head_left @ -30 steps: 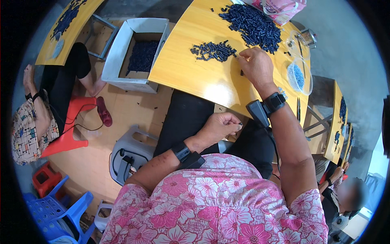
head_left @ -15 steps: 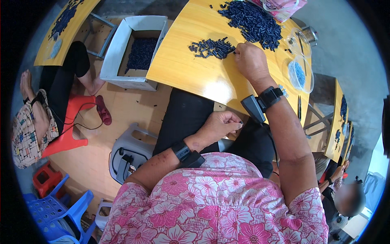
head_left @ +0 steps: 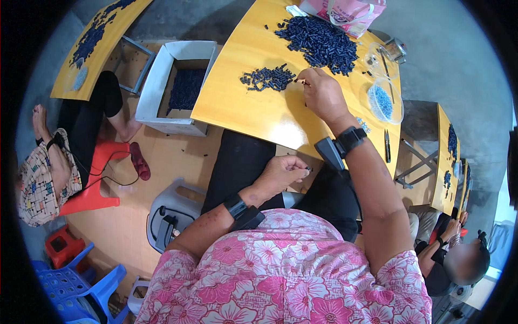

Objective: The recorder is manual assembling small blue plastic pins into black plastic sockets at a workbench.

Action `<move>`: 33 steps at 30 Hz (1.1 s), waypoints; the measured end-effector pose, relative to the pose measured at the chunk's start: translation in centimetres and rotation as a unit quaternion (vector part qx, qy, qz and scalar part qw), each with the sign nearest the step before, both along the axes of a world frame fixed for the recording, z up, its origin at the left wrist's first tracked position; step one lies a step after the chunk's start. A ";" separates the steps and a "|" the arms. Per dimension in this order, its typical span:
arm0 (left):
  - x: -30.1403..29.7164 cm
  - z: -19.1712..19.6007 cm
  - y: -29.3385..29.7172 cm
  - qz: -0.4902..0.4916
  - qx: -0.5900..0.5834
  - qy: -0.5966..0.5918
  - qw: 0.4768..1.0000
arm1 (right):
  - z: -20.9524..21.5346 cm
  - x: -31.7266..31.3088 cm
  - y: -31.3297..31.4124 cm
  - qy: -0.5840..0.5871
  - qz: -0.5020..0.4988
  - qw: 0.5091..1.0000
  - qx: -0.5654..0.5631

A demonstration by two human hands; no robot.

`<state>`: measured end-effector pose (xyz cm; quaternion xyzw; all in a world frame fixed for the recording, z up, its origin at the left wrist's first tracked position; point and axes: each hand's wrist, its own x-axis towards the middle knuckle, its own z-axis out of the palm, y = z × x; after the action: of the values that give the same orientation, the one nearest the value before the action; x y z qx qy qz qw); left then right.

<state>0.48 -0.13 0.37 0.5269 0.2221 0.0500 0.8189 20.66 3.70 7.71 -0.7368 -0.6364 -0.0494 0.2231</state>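
Over my lap, my left hand is closed in a pinch. A tiny dark piece shows at its fingertips. My right hand is above the table, thumb and forefinger together around a small dark piece at the edge of a small pile of short dark-blue tube-like pieces. Farther back lies a larger heap of the same pieces. To the right of my right hand stands a clear round tub of light-blue bits. A few similar bits lie loose beside my wrist.
A pink bag sits behind the heap, near a metal can. Dark tweezers lie at the table's right edge. Left of the yellow table, a white box holds dark pieces. Other people sit at both sides.
The view has shifted slightly, with the table lower and more to the left. My right hand's fingers have stretched out somewhat toward the small pile. My left hand keeps its pinch over my lap.
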 end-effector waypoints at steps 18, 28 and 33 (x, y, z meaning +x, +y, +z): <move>-0.5 0.1 0.4 -0.018 -0.009 -0.069 0.997 | -2.7 -6.5 -16.2 0.754 -0.090 0.646 0.076; -0.9 -0.1 0.3 -0.015 -0.018 -0.082 0.996 | -3.5 -7.5 -16.3 0.741 -0.090 0.663 0.045; -0.8 -0.4 0.4 -0.012 -0.027 -0.088 0.996 | -3.3 -7.3 -15.9 0.727 -0.094 0.679 0.026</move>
<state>-0.28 0.31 0.01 0.5010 0.1440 0.0802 0.8496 13.32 -12.19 4.46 -0.5905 -0.1997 0.4651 0.6285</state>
